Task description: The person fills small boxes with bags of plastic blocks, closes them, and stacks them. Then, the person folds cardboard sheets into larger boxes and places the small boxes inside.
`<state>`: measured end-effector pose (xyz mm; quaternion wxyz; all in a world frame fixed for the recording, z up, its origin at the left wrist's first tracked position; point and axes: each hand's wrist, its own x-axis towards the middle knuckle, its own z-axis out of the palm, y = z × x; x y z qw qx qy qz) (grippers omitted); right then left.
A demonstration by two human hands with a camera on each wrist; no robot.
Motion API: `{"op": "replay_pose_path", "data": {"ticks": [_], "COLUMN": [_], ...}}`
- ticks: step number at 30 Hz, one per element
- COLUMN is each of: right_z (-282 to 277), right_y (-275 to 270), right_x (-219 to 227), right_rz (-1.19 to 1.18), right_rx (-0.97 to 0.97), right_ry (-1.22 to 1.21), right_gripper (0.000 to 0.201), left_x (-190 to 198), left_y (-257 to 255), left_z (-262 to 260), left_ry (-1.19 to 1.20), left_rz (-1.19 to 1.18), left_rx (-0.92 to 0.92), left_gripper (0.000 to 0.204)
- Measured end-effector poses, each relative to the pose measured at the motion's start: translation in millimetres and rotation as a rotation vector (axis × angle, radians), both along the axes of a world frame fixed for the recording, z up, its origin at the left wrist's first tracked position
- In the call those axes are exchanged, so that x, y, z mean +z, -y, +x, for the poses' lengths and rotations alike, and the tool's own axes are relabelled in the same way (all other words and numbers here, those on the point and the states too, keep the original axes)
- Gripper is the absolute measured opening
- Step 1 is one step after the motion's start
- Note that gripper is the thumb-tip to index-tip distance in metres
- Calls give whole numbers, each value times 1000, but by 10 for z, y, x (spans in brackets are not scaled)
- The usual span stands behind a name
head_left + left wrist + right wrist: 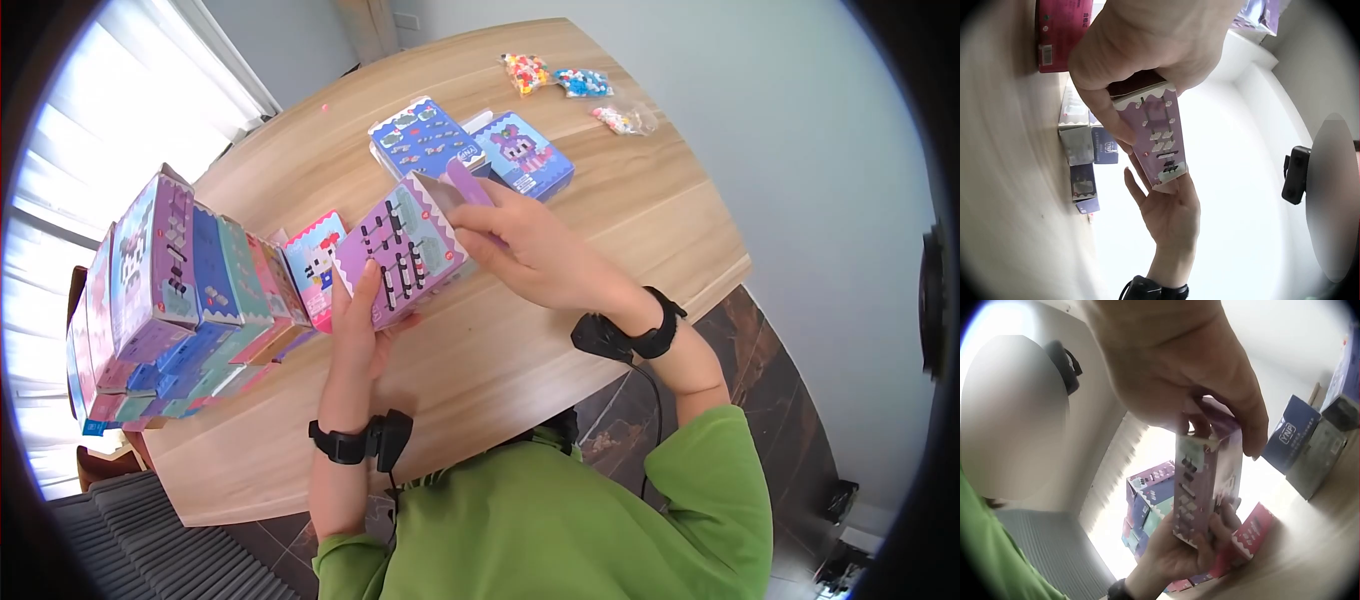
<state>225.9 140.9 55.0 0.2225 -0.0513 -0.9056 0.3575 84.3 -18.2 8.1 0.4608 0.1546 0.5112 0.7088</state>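
Observation:
A purple cardboard box (395, 250), printed with rows of small black and white parts, is held tilted above the table. My left hand (360, 315) grips its lower end, the thumb lying across the printed side. At the opposite end the box stands open, with a purple flap (465, 187) raised. My right hand (530, 250) holds that end by the opening, its fingertips partly hidden at the edge. In the right wrist view, a finger shows through the gap at the top of the box (1194, 487), while another presses outside.
Stacked colourful boxes (225, 270) rise at the left, with a pink and blue box (315, 262) beside them. Behind my hands lie a blue box (425, 140) and another blue box (525, 150). Clear bags of small coloured pieces (583, 83) sit near the far right table edge.

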Motion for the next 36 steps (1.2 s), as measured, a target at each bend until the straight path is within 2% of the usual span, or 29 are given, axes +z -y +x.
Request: {"op": "replay_pose_path", "data": {"ticks": [4, 6, 8, 10, 13, 16, 19, 22, 25, 27, 29, 31, 34, 36], "right_z": [-24, -50, -89, -148, -251, -222, -215, -285, -225, -242, -237, -209, -155, -149], "right_y": [109, 122, 132, 143, 141, 167, 221, 195, 174, 208, 226, 237, 295, 171], "right_x": [51, 20, -10, -31, -154, -154, -169, -263, -175, -238, -310, -357, -122, -48], "right_rz": [-509, -622, -836, -1148, -931, -553, -695, -1002, -747, -267, -58, -125, -540, -649], "right_rx": [-69, -135, -124, -32, 6, -14, -44, 21, -55, -107, -137, -147, -125, -92], "right_ry": [-114, -194, -284, -379, -373, -224, -204, -435, -218, -225, -200, -152, -59, -42], "right_gripper": [44, 42, 40, 38, 35, 33, 31, 30, 41, 50, 55, 57, 50, 43], "left_x": [91, 106, 118, 127, 174, 43, -31, 86, 46, 127, 153, 147, -193, 201], "left_y": [-16, -5, 2, 2, -61, -32, -30, -13, -32, -45, -50, -43, 38, 273], "left_z": [41, -7, -30, -30, 94, 46, 15, 48, 56, 59, 74, 103, -28, -75], "left_ry": [-73, -49, -42, -49, -211, -280, -309, -243, -274, -191, -150, -154, -292, -459], "left_rz": [-4, -7, -2, 12, -61, -21, 5, -40, -19, -39, -44, -37, 31, -229], "left_rx": [56, 41, 31, 25, 147, 104, 134, 134, 126, 109, 118, 153, 154, -166], "left_gripper": [46, 47, 48, 49, 44, 47, 47, 48, 48, 55, 58, 57, 52, 53]}}
